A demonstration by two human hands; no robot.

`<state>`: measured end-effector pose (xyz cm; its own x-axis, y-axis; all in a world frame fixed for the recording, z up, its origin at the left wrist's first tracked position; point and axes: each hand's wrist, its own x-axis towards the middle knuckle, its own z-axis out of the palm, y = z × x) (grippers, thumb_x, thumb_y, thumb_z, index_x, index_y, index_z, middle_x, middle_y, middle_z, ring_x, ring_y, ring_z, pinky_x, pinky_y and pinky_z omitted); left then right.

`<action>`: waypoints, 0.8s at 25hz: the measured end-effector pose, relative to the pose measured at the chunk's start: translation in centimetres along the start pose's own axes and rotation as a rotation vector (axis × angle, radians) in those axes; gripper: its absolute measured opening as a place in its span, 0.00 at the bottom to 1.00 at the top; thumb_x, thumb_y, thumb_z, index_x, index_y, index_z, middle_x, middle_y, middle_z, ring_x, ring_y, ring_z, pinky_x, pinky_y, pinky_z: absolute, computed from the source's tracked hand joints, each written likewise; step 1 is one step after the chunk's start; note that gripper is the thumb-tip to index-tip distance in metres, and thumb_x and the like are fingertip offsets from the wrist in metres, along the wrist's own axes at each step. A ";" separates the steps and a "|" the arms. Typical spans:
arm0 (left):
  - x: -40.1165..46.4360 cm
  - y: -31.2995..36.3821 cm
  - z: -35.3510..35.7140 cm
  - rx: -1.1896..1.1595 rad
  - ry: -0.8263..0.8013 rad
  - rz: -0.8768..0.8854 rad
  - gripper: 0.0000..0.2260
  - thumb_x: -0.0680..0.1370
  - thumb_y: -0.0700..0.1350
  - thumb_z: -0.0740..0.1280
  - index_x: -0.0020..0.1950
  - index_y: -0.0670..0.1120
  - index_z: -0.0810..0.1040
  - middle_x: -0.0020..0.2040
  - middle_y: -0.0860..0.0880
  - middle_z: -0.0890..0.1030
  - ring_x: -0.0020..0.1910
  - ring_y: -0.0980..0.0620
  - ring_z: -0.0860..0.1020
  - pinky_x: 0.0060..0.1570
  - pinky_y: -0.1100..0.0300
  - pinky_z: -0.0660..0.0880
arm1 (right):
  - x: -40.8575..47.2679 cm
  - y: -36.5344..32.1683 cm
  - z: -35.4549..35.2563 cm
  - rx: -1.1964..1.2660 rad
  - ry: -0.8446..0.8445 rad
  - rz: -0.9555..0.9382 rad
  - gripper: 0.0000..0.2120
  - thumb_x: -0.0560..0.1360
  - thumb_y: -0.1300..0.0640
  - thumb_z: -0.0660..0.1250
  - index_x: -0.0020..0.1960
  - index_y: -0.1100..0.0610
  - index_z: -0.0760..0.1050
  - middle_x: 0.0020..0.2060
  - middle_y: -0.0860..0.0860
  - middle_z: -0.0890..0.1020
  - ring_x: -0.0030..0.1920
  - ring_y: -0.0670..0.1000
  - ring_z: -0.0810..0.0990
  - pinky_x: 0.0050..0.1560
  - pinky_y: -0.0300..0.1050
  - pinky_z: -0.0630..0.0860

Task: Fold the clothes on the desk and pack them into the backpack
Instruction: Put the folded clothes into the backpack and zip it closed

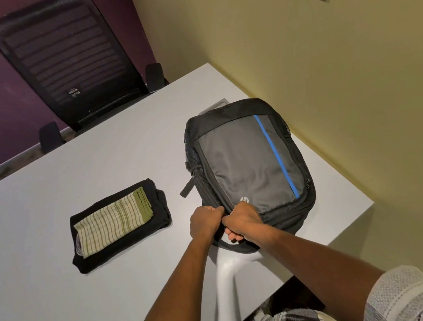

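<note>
Black backpack (249, 166) is gripped at its near edge by both hands' curled fingers (235, 234); unzipping is judged next, folded clothes (116, 222) waiting.

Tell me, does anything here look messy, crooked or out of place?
Nothing stands out. The folded clothes lie in a neat stack on the desk, and both hands, left hand and right hand, grip the backpack at its near edge.

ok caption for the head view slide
Both hands grip the backpack's near edge; folded clothes wait beside it.
</note>
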<state>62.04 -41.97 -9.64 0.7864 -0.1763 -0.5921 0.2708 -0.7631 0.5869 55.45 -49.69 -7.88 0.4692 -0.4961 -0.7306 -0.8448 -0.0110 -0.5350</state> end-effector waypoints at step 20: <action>-0.3 -0.4 -1.1 0.340 0.169 0.209 0.10 0.77 0.47 0.64 0.37 0.46 0.74 0.37 0.48 0.78 0.39 0.45 0.76 0.38 0.56 0.70 | -1.0 6.9 -6.9 -0.313 0.065 -0.177 0.11 0.70 0.57 0.67 0.30 0.55 0.79 0.25 0.46 0.83 0.30 0.43 0.82 0.38 0.38 0.77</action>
<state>62.29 -40.91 -9.12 0.8923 -0.2663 -0.3645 -0.0803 -0.8882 0.4524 47.41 -55.22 -7.89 0.6064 -0.5164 -0.6047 -0.7945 -0.3622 -0.4874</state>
